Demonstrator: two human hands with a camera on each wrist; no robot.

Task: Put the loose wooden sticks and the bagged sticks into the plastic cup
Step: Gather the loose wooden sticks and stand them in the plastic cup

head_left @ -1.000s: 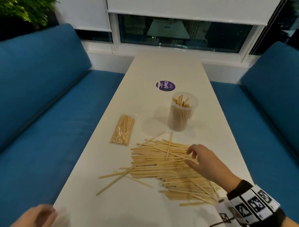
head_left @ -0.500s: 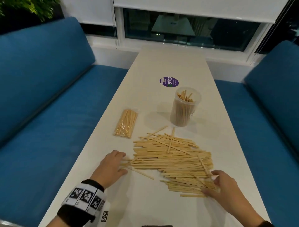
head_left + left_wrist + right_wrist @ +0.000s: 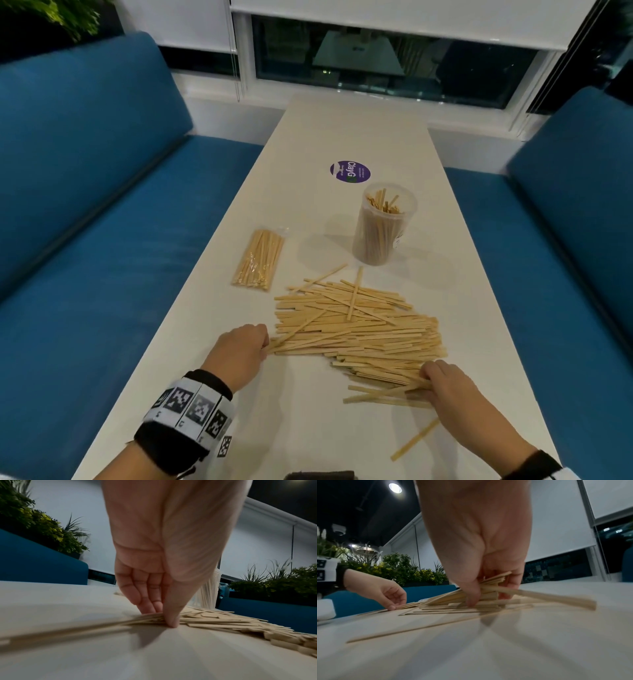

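A wide pile of loose wooden sticks [image 3: 356, 329] lies on the white table [image 3: 342, 130]. My left hand [image 3: 263, 342] is at the pile's left edge, and its thumb and fingers pinch the stick ends [image 3: 223, 622] there. My right hand [image 3: 424, 377] is at the pile's near right corner. In the right wrist view its curled fingers and thumb [image 3: 471, 601] grip a bunch of sticks [image 3: 491, 588] tilted up off the table. The bagged sticks [image 3: 258, 260] lie flat, left of the clear plastic cup [image 3: 383, 226]. The cup stands upright beyond the pile and holds several sticks.
One stray stick [image 3: 414, 440] lies near the table's front right edge. A purple round sticker [image 3: 350, 172] sits behind the cup. Blue benches [image 3: 102, 240] flank the narrow table on both sides, and a window lies beyond its far end.
My left hand came in from the bottom left and took the pile's left edge. My right hand moved from the pile's far side to its near right corner and gathered sticks.
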